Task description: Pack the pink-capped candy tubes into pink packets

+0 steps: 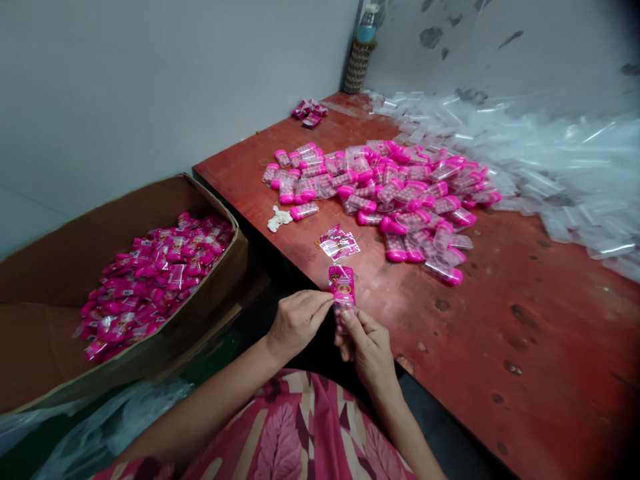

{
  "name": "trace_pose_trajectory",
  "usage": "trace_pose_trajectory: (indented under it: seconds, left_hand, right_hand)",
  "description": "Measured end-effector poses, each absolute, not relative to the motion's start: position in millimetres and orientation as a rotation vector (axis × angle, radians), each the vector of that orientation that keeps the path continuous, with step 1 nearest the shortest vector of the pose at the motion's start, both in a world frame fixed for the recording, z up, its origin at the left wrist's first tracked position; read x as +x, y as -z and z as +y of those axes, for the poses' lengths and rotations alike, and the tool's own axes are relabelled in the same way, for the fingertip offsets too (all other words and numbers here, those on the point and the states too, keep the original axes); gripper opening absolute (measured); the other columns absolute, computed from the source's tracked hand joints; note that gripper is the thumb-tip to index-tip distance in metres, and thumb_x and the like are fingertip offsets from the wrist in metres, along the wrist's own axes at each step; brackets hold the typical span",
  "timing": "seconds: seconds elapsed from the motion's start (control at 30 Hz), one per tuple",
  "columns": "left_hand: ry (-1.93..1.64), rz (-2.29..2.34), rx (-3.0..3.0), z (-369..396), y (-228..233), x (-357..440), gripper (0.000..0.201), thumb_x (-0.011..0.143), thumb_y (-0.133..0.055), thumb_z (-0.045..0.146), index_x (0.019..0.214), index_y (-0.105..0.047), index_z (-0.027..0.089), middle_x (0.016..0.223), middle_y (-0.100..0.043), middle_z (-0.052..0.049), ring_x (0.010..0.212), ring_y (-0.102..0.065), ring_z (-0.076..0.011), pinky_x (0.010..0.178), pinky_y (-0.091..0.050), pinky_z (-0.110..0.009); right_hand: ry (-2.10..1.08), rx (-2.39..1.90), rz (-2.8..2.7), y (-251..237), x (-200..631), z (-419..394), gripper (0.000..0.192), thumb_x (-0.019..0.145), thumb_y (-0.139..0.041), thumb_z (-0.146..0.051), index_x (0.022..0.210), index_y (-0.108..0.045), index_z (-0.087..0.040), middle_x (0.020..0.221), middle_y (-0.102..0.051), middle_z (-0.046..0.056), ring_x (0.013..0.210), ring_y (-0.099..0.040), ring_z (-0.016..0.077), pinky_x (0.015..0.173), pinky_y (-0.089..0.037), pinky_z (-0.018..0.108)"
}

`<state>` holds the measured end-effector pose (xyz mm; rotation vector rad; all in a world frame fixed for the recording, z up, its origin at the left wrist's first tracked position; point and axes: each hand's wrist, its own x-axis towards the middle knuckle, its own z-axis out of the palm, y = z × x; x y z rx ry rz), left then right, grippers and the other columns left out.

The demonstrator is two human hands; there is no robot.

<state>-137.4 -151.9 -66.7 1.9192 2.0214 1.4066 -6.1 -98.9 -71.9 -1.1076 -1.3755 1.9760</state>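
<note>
At the far left a cardboard box (210, 220) stands beside the bench, just off its left edge, and holds a heap of wrapped pink packs (155, 273). Clear plastic film (85, 427) lies crumpled below the box, at the bottom left.

The left hand (295, 323) is held off the near left edge of the bench (525, 320), its fingertips pinching the left side of a pink sachet (343, 288). The right hand (367, 347) sits just beside it and grips the same sachet from below, thumb against its lower part. The sachet stands upright between the two hands, right over the bench's near edge.

Just beyond the hands, on the bench, lies a clear wrapper (340, 243) with pink print. To its left, near the left edge, sits a small white lump (279, 218).

Further on, across the middle of the bench, spreads a pile of pink-capped tubes (385, 193). A small cluster of pink packs (310, 112) lies near the far corner, and a bottle (361, 50) in a woven sleeve stands in that corner against the wall.

Along the right side of the bench, a large heap of empty clear tubes (550, 160) runs from the far edge toward the right.
</note>
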Motion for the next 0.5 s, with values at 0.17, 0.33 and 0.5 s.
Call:
trace_pose_trajectory:
  seconds: [0.17, 0.33, 0.5]
  left_hand:
    - [-1.396, 1.984, 1.946, -152, 65, -140, 0.016, 0.081, -0.047, 0.013, 0.089, -0.061, 0.015, 0.079, -0.067, -0.005, 0.074, -0.062, -0.0131, 0.071, -0.05, -0.025]
    - [-1.268, 1.928, 1.971, -149, 63, -147, 0.014, 0.082, -0.046, 0.018, 0.083, -0.06, 0.015, 0.077, -0.066, -0.004, 0.07, -0.061, -0.0123, 0.068, -0.049, -0.024]
    - [-1.078, 1.888, 2.21, -145, 67, -156, 0.014, 0.082, -0.044, 0.018, 0.083, -0.058, 0.015, 0.074, -0.064, -0.004, 0.07, -0.058, -0.0133, 0.068, -0.046, -0.026]
  right_hand:
    - [-1.971, -1.098, -1.41, 72, -6, -99, 0.028, 0.077, -0.053, -0.044, 0.075, -0.055, -0.016, 0.05, -0.053, -0.004, 0.032, -0.04, 0.0043, 0.031, -0.029, 0.015]
    - [-1.95, -1.103, -1.427, 77, -3, -99, 0.028, 0.077, -0.053, -0.044, 0.078, -0.056, -0.016, 0.05, -0.054, -0.004, 0.032, -0.04, 0.0049, 0.031, -0.029, 0.016]
    - [-1.964, -1.089, -1.399, 81, -3, -101, 0.027, 0.078, -0.054, -0.043, 0.075, -0.056, -0.016, 0.049, -0.054, -0.004, 0.031, -0.041, 0.0044, 0.03, -0.029, 0.015]
